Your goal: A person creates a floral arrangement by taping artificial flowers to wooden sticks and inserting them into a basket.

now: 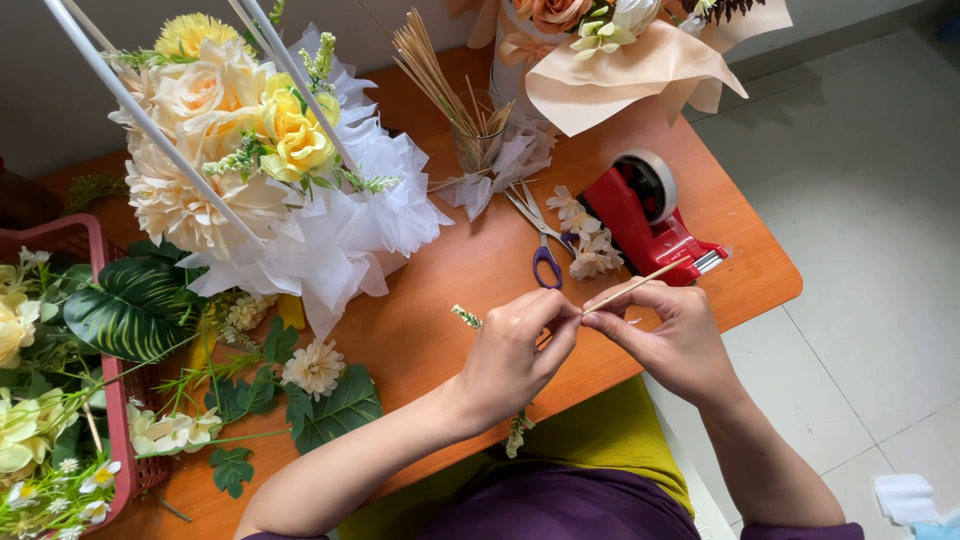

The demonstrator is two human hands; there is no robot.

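A view from above of an orange wooden table point(470, 270). At the centre, two bare hands meet. The left hand point(515, 355) pinches a small green flower sprig point(466, 317), whose tip pokes out at nine o'clock from the fingers. The right hand point(675, 335) is closed, thumb and fingers together, on a thin wooden skewer point(635, 287) that slants up toward two o'clock. The fingertips of both hands touch.

At twelve o'clock from the hands lie purple-handled scissors point(540, 240); at one o'clock sits a red tape dispenser point(650, 220). A glass of skewers point(470, 130) stands farther back. At ten o'clock is a yellow and cream bouquet point(250, 150) in white wrap. At nine o'clock, a red basket point(105, 300) holds leaves.
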